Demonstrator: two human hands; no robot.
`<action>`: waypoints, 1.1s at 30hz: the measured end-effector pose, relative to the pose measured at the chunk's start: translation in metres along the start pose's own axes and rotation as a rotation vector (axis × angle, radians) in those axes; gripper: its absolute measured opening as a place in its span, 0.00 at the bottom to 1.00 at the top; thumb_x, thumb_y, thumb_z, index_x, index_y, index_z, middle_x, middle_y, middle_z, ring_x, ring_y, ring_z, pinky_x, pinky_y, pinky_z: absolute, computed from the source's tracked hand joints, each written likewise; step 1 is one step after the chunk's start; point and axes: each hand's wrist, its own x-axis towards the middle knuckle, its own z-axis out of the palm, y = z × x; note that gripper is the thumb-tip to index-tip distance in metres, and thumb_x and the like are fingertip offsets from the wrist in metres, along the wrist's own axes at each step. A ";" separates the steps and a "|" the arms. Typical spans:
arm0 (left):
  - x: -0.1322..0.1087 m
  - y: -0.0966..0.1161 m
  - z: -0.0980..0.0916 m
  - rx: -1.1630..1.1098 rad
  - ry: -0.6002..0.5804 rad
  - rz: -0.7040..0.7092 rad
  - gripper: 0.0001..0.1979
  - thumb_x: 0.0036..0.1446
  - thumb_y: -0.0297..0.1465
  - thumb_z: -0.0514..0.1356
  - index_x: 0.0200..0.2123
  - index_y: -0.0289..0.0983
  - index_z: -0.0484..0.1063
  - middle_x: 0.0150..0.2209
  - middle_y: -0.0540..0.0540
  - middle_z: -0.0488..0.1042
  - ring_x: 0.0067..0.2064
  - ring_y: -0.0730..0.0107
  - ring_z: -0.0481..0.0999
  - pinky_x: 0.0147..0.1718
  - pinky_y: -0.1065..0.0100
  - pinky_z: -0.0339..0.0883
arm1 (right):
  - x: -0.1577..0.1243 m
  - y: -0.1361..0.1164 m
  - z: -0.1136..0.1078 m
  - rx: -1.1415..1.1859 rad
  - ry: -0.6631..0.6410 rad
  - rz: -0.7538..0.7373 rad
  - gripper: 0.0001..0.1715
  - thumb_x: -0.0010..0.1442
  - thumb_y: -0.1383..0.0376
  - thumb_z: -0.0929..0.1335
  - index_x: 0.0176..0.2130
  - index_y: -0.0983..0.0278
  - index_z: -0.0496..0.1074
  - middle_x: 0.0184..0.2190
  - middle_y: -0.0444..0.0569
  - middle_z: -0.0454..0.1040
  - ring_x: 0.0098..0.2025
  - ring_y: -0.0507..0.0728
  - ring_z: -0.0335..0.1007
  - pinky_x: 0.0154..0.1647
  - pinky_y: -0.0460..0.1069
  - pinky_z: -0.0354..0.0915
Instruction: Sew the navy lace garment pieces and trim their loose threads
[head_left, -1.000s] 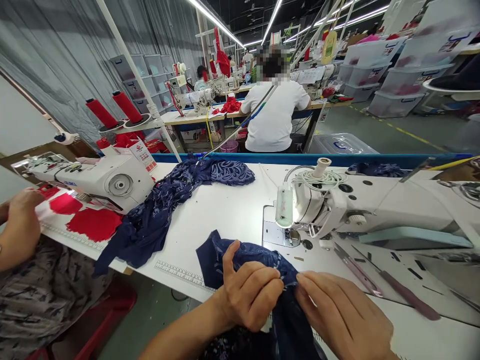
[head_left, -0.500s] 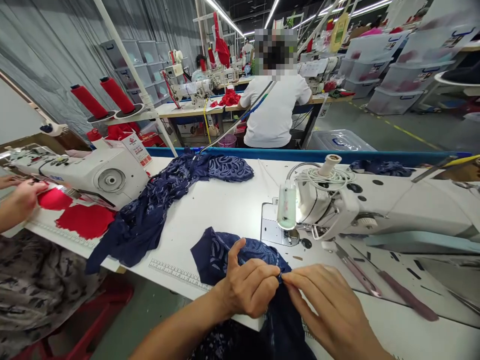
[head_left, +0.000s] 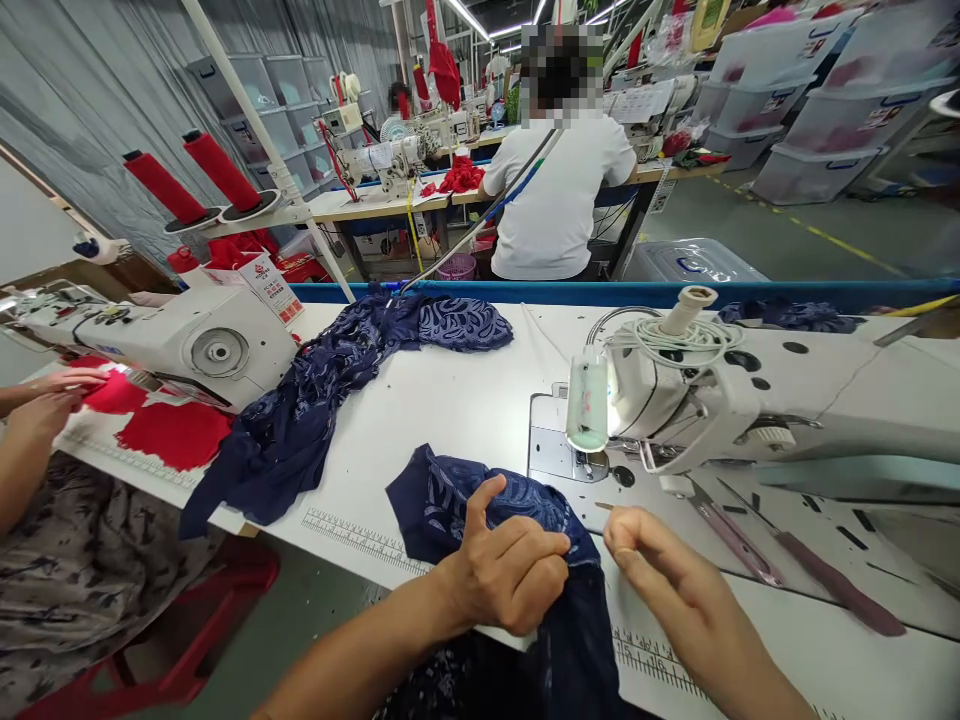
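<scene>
My left hand (head_left: 514, 570) is closed, pinching the edge of a navy lace-patterned garment piece (head_left: 450, 500), its thumb pointing up. The cloth lies partly on the white sewing table (head_left: 450, 410) and hangs over the front edge toward my lap. Just right of the cloth and apart from it is my right hand (head_left: 667, 580). Its thumb and fingertips are pressed together; whether a thread or something small is between them I cannot make out. The sewing machine (head_left: 720, 390) stands behind my right hand, its needle area beyond the cloth.
Thread snips (head_left: 735, 535) and a maroon-handled tool (head_left: 840, 585) lie at right. A pile of navy lace garments (head_left: 322, 390) crosses the table at left. A neighbour's hands (head_left: 45, 410) work red cloth (head_left: 176, 435) at another machine (head_left: 217, 345). A person in white (head_left: 547, 200) sits ahead.
My right hand has come off the cloth and moved a little right, its fingertips still together. My left hand keeps its pinch on the garment piece. The view has shifted slightly.
</scene>
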 end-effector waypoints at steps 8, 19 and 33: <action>0.002 -0.001 0.001 -0.011 0.012 0.010 0.12 0.57 0.21 0.51 0.23 0.37 0.64 0.30 0.53 0.79 0.28 0.78 0.76 0.67 0.47 0.43 | -0.005 -0.001 -0.005 -0.234 0.063 -0.347 0.12 0.63 0.69 0.67 0.47 0.59 0.69 0.36 0.45 0.73 0.37 0.54 0.70 0.39 0.50 0.65; -0.003 -0.004 0.002 0.023 -0.068 -0.036 0.12 0.60 0.20 0.51 0.25 0.37 0.63 0.30 0.54 0.79 0.27 0.78 0.76 0.65 0.48 0.47 | -0.015 0.002 0.003 -0.271 -0.173 -0.315 0.08 0.66 0.71 0.60 0.35 0.60 0.61 0.29 0.44 0.66 0.31 0.53 0.63 0.36 0.51 0.61; -0.014 -0.003 0.008 0.005 0.002 -0.099 0.07 0.57 0.20 0.54 0.31 0.37 0.65 0.32 0.54 0.80 0.29 0.77 0.77 0.64 0.47 0.49 | -0.041 0.095 -0.065 -1.171 0.310 -0.164 0.23 0.68 0.54 0.56 0.43 0.61 0.75 0.32 0.52 0.75 0.30 0.61 0.68 0.29 0.55 0.59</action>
